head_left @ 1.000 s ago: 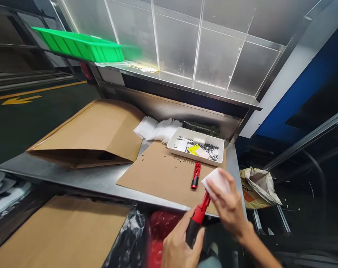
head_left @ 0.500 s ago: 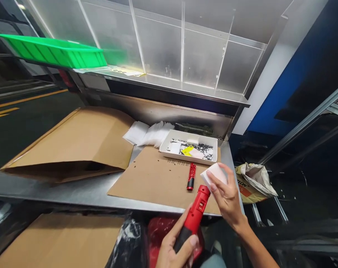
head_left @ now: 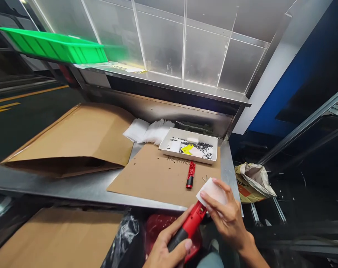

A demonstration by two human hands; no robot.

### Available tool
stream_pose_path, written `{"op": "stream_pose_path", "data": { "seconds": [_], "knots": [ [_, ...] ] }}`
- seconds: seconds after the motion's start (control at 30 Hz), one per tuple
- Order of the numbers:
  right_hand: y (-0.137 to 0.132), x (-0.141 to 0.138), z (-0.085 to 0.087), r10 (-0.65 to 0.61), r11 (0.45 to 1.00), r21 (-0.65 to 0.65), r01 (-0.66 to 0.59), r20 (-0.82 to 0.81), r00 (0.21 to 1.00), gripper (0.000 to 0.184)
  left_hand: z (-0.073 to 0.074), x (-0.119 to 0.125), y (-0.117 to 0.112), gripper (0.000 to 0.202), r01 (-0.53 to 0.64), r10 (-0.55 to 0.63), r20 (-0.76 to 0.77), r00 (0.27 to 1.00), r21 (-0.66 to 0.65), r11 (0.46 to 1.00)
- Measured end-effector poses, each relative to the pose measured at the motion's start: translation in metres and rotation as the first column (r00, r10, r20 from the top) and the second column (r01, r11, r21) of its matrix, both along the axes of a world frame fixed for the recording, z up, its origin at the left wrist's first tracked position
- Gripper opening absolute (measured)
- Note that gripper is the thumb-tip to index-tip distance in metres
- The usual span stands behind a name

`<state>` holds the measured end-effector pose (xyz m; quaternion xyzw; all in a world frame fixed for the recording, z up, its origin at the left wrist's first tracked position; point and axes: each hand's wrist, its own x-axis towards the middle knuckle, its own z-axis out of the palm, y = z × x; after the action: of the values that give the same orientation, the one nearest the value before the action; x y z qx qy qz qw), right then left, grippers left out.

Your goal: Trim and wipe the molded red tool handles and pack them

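My left hand is wrapped round the black lower part of a red-and-black plastic tool handle, which tilts up to the right. Between the fingers of my right hand is a white foam pouch. Its lower edge meets the red upper end of the handle and hides the tip; how far the tip sits inside I cannot tell. A second red-and-black handle piece, showing ribs on its upper face, lies on the cardboard sheet beyond my hands.
A white tray holds small black parts, white pieces and a yellow card. Beside it lies a pile of white foam pouches. An open cardboard box covers the left of the metal table. A sack stands at right.
My right hand has brought the white pouch down and left onto the handle's red end, which was uncovered before. The handle has sunk slightly with my left hand.
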<state>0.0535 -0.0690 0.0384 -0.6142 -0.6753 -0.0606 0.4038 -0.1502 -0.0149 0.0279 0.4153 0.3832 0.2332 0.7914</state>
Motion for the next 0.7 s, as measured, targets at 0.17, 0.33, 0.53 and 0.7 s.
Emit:
{"op": "stream_pose_path", "data": {
  "seconds": [0.17, 0.33, 0.53, 0.7],
  "knots": [
    [-0.001, 0.006, 0.003, 0.007, 0.999, -0.037, -0.005, 0.055, 0.998, 0.036, 0.000, 0.002, 0.001, 0.072, -0.002, 0.002, -0.005, 1.000, 0.055, 0.998],
    [-0.001, 0.004, 0.002, -0.007, 0.999, -0.040, 0.010, 0.062, 0.998, 0.036, 0.001, 0.006, 0.000, 0.068, 0.019, -0.019, -0.002, 1.000, 0.108, 0.994],
    [0.006, 0.002, 0.002, -0.107, 0.994, -0.029, 0.108, 0.047, 0.993, 0.034, 0.001, 0.010, -0.002, 0.064, -0.041, 0.045, -0.024, 0.999, 0.160, 0.986],
    [0.005, -0.007, 0.003, -0.024, 0.999, -0.028, 0.024, 0.014, 1.000, 0.038, 0.005, 0.013, 0.008, 0.059, -0.131, 0.149, -0.049, 0.988, 0.268, 0.955]
  ]
}}
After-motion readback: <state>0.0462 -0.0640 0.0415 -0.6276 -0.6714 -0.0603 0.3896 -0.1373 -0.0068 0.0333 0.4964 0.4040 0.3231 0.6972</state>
